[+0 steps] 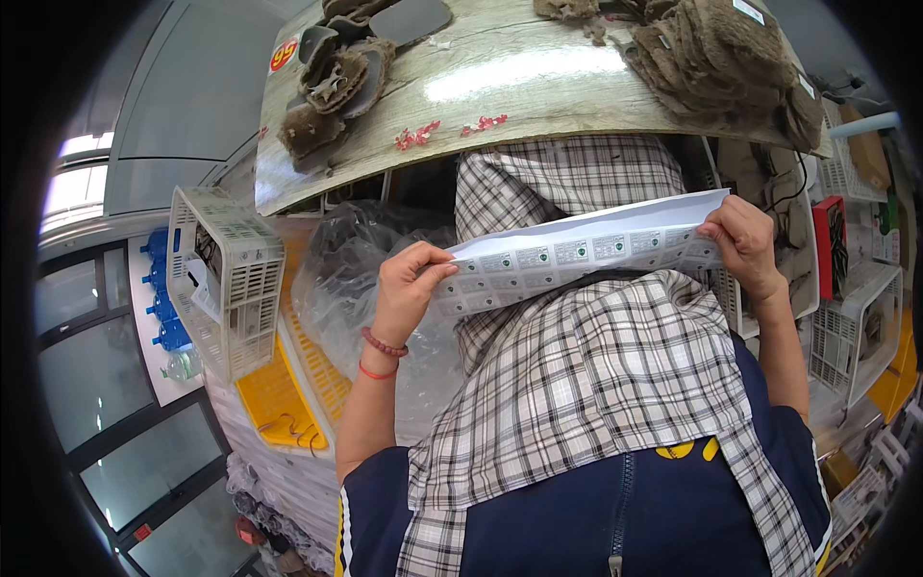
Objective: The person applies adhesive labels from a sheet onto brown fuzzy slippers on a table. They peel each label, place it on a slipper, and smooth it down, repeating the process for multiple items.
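Observation:
Stretched over my lap is a folded sheet of printed labels (pixel 577 252), white along its upper flap and covered with rows of small grey-and-green prints. My left hand (pixel 411 281) pinches its left end between thumb and fingers. The right end is gripped by my right hand (pixel 740 238), fingers curled over the upper corner. Below the sheet lies my checkered apron (pixel 596 356), which also covers my knees. A bracelet of reddish beads (pixel 385 343) circles my left wrist.
Ahead stands a wood-grain table (pixel 538 106), with brown fuzzy pieces (pixel 336 91) at its left and a stack of brown fuzzy pieces (pixel 707 62) at its right. Clear plastic bags (pixel 351 260) and a white crate (pixel 231 279) are on my left; another crate (pixel 856 332) is on my right.

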### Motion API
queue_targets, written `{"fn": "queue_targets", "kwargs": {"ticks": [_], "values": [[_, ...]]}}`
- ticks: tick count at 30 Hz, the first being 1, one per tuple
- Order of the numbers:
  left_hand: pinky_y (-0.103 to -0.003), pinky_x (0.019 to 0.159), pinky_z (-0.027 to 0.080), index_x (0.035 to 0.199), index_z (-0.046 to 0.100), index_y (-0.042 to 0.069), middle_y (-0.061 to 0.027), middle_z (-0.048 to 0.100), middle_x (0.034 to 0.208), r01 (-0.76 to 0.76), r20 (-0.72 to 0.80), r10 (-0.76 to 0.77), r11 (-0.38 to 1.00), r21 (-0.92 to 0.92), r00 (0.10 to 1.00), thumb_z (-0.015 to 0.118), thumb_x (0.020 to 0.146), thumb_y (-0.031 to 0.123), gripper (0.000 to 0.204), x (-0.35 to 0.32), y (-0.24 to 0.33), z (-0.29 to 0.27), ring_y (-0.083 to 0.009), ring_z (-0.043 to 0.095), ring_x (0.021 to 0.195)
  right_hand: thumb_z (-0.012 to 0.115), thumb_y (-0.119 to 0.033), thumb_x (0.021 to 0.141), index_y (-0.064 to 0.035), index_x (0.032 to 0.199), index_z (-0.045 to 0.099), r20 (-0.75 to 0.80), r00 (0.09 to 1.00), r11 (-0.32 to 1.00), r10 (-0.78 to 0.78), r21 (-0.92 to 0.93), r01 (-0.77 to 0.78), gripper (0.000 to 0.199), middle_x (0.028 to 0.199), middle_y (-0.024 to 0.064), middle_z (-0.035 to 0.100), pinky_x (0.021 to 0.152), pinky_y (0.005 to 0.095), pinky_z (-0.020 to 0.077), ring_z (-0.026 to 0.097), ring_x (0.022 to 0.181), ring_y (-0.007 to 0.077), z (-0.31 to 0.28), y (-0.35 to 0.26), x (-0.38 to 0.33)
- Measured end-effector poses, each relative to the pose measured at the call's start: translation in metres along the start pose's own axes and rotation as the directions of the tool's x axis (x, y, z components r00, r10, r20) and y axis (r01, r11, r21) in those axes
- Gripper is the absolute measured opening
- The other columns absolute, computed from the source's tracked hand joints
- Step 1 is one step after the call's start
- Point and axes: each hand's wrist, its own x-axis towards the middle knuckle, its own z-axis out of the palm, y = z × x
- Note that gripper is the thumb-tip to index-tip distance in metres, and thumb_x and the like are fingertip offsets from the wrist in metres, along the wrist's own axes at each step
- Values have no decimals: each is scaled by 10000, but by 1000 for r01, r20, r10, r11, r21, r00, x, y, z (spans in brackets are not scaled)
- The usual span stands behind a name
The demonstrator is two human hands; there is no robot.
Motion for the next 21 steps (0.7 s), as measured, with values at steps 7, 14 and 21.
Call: {"fn": "queue_targets", "kwargs": {"ticks": [7,14,21], "values": [[-203,655,432,849,674,-28,12,634,757,87,45,-81,985,-150,996,676,853,30,59,17,-2,8,-51,539,713,759,-136,760,-47,728,593,-27,999,997,-41,-66,39,191,681,108,552,573,388,447,574,640,313,-18,1,-3],[-212,610,444,771,700,-24,5,656,701,128,-126,-151,975,-180,980,717,770,4,33,1,-20,-17,-62,557,653,777,-213,760,-84,708,602,-52,981,982,-187,-30,186,224,669,85,556,543,377,463,586,614,293,-3,10,14],[-249,610,493,765,721,1,-21,687,690,131,-95,-172,934,-333,981,729,744,15,27,21,-37,-2,-110,629,636,777,-299,790,-108,688,588,-2,975,969,-221,-111,219,287,653,54,539,548,355,473,583,614,253,-34,11,-3]]}}
